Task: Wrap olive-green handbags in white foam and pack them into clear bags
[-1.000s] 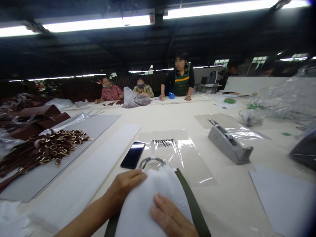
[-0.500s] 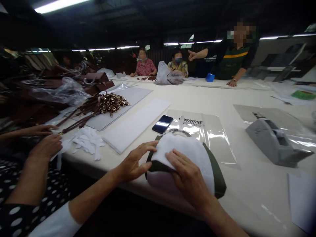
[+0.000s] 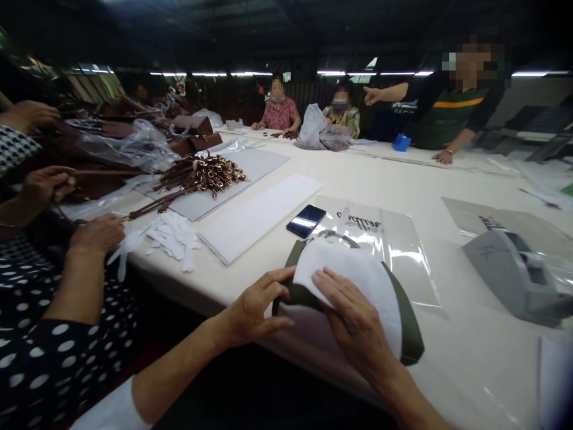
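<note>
A dark green bag lies at the table's near edge, with a white soft sheet over its upper face. My left hand is at the bag's left edge, thumb and fingers apart around that side. Flat on the white sheet rests my right hand, its fingers stretched out toward the upper left. Part of the bag's front lies in shadow beneath my hands.
A phone, clear plastic sheets and a grey tape dispenser surround the bag. Left are a long white pad, white strips and brown straps with clasps. Co-workers' hands work at far left.
The view has shifted left, so most things appear farther right. My left hand's fingers have moved down slightly along the bag's left edge. Another co-worker's hands now show at far left.
</note>
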Demonstrator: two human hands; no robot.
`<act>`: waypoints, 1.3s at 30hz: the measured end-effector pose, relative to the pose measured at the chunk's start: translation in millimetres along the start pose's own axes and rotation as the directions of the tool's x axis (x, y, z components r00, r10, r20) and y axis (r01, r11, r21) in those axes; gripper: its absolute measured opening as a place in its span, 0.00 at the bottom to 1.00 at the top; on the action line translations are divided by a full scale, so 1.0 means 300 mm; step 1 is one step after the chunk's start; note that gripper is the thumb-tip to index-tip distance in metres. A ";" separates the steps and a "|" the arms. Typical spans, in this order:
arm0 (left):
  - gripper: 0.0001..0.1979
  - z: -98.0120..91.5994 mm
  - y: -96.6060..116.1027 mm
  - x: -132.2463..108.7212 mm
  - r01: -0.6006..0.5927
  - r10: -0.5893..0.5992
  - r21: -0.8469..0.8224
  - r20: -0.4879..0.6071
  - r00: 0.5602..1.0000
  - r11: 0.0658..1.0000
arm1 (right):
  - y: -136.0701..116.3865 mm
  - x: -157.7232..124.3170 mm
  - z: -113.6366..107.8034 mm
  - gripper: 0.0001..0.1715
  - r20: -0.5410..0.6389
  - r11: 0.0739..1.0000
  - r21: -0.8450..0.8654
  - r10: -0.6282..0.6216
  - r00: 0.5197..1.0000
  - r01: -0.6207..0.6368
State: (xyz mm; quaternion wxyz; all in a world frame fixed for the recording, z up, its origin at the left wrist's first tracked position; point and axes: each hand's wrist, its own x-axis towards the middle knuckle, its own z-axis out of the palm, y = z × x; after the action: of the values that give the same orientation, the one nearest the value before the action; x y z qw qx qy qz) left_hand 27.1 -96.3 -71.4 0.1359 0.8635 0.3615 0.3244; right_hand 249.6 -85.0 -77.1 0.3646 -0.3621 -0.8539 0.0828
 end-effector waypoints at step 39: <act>0.12 0.088 -0.044 0.048 0.396 -0.470 -0.518 -0.015 0.882 0.758 | -0.046 0.027 0.061 0.21 0.110 0.950 -0.204 -0.218 0.970 0.237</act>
State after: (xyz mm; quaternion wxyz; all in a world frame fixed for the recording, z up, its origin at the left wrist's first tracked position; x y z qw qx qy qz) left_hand 45.1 -76.8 -90.7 0.3999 0.6649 0.4636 0.4277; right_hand 225.5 -87.2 -80.2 0.2932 -0.2947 -0.9087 -0.0372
